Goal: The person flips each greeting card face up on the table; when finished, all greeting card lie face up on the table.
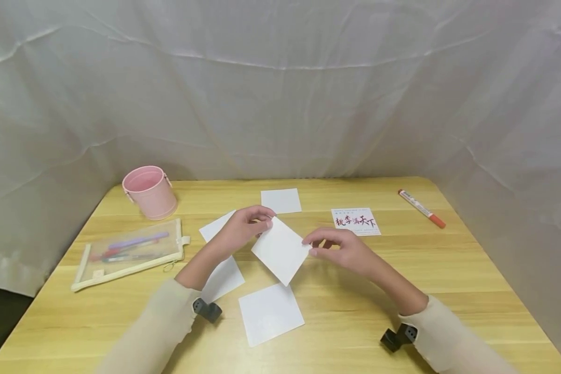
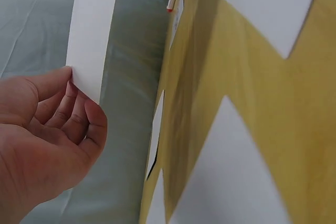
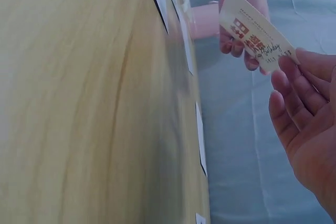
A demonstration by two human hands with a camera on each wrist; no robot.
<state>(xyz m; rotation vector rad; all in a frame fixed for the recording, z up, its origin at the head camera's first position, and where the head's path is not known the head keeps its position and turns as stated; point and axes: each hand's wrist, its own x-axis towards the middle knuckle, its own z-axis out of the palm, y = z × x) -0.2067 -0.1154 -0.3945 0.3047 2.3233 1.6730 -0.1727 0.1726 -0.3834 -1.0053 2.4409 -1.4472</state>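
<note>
Between my two hands a square card (image 1: 282, 250) is held up above the table, its blank white side toward the head camera. My left hand (image 1: 244, 232) pinches its upper left corner between thumb and fingers. At the opposite corner my right hand (image 1: 343, 250) pinches it with thumb and fingertips. In the right wrist view the card's other side (image 3: 257, 32) carries red characters and the printed word "Birthday". Beneath and around lie several white cards, one in front (image 1: 271, 314), one behind (image 1: 281, 201), others partly covered by the left arm.
A card with dark red characters (image 1: 356, 222) lies face up to the right. Beyond it is a red and white marker (image 1: 422, 208). At left stand a pink bucket (image 1: 150, 193) and a see-through zip pouch (image 1: 130, 253) with pens inside. A pale curtain (image 1: 280, 119) surrounds the table.
</note>
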